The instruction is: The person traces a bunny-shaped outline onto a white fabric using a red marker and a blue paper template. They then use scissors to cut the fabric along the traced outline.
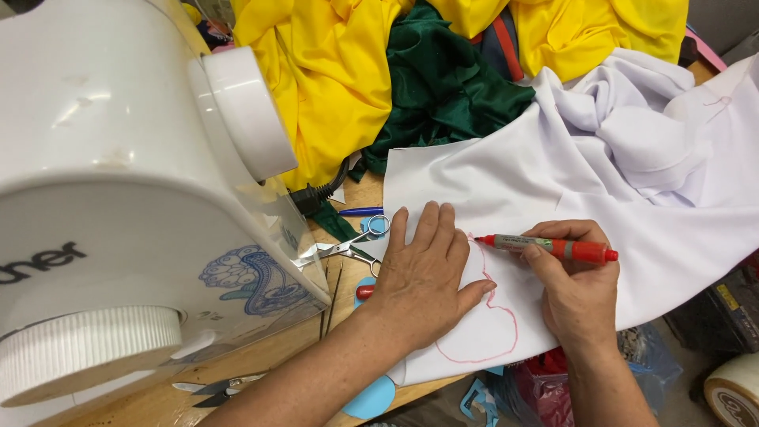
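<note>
Left hand (423,273) lies flat, fingers spread and its grip apart, pressing on the white fabric (601,205) near the cloth's left edge. Right hand (577,289) has its grip clamped on a red marker (549,247) — tip pointing left, just beside the left thumb. A red outline (494,332) curves across the cloth between and below the two hands.

The white fabric spreads over the wooden tabletop (277,356), reaching far right. Small scissors (348,247) lie just left of the left hand, beside a blue pen (360,211). A white sewing machine (118,198) fills the left side. Yellow fabric (332,87) and green fabric (443,87) are heaped at the far side — thread snips (217,389) lie near, at the tabletop's front.
</note>
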